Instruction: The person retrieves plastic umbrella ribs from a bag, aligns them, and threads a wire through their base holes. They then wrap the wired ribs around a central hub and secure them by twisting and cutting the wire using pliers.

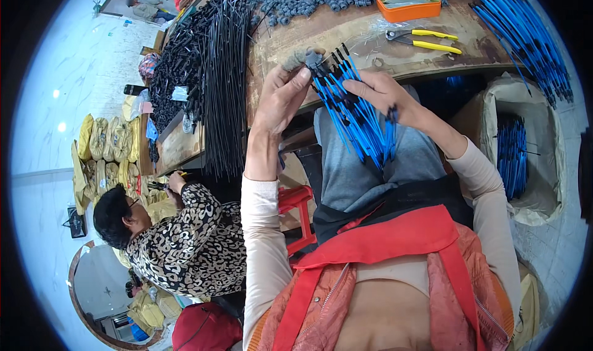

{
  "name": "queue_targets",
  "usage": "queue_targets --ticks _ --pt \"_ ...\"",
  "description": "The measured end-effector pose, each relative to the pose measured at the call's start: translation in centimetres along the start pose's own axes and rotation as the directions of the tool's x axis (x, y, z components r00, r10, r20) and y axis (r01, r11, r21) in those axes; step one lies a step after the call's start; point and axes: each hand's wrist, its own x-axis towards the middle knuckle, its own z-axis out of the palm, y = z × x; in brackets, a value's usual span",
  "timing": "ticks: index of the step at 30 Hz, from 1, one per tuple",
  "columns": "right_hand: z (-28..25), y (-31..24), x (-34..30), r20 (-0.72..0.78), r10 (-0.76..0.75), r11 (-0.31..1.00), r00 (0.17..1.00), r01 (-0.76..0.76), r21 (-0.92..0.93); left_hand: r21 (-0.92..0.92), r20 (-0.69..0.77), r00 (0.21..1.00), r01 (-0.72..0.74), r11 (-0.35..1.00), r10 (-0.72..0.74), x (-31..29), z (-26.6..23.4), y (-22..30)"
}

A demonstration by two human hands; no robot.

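Observation:
My left hand (279, 99) pinches a small dark grey plastic fitting (314, 59) between thumb and fingertips; some of its fingers look wrapped in a greyish covering. Beside it, my right hand (380, 93) is closed on a bundle of thin blue rods with black ends (355, 113), its thumb lying across them. The bundle fans downward over my lap, and its upper ends reach close to the fitting. Whether a rod touches the fitting cannot be made out.
Grey fittings (309, 2) are heaped along the table's (278, 45) far side, near an orange tin (407, 11) and yellow-handled pliers (426, 41). Black rods (223, 97) lie left. More blue rods (525, 42) are right, above a lined box (553, 159). Another person (179, 240) works at left.

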Motion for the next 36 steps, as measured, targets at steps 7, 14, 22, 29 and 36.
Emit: queue_targets --ticks 7,14,22,29,36 --pt "0.2 0.3 0.0 -0.067 -0.05 0.998 0.996 0.047 -0.042 -0.034 -0.007 1.0 0.005 0.999 -0.005 0.2 0.4 0.7" --pt "-0.1 -0.1 -0.4 -0.061 -0.001 0.996 0.998 -0.005 -0.094 0.019 0.006 1.0 -0.01 1.0 0.01 0.2 0.6 0.4" --pt "0.2 0.4 -0.4 -0.043 -0.04 0.999 0.998 0.038 -0.035 -0.088 0.018 0.999 0.045 0.995 -0.044 0.3 0.7 0.1" --pt "0.4 -0.6 -2.0 0.107 -0.001 0.987 0.994 -0.016 0.158 -0.226 0.121 0.99 0.102 0.969 -0.076 -0.9 0.5 -0.7" --pt "0.7 -2.6 -3.4 0.039 -0.001 0.999 0.999 0.003 -0.046 -0.26 -0.118 0.992 0.011 0.965 -0.043 -2.6 1.4 -2.6"
